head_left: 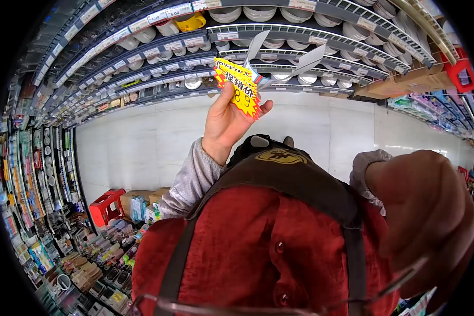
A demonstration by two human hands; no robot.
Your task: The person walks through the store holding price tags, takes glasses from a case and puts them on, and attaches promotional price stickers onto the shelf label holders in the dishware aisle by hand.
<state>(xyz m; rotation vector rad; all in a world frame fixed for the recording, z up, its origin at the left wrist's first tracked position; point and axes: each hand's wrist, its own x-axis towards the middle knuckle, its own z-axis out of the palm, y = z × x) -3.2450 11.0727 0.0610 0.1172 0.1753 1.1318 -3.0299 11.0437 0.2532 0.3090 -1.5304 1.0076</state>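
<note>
My left hand (pixel 228 121) holds a bunch of yellow and red starburst price cards (pixel 239 89) between thumb and fingers, with the digits 8 and 9 on the front one. White paper strips (pixel 305 62) stick out behind the cards, toward the shelves. Close to the camera on the right is my right hand (pixel 429 210), large and blurred, raised near the glasses frame; its fingers look curled, and whether anything is in them is hidden.
Shelves of white bowls (pixel 258 13) with price labels run across the front. A yellow cup (pixel 190 21) stands among them. A red stool (pixel 107 207) and cartons are at the lower left, beside shelves of small goods. Another red item (pixel 461 71) is at the upper right.
</note>
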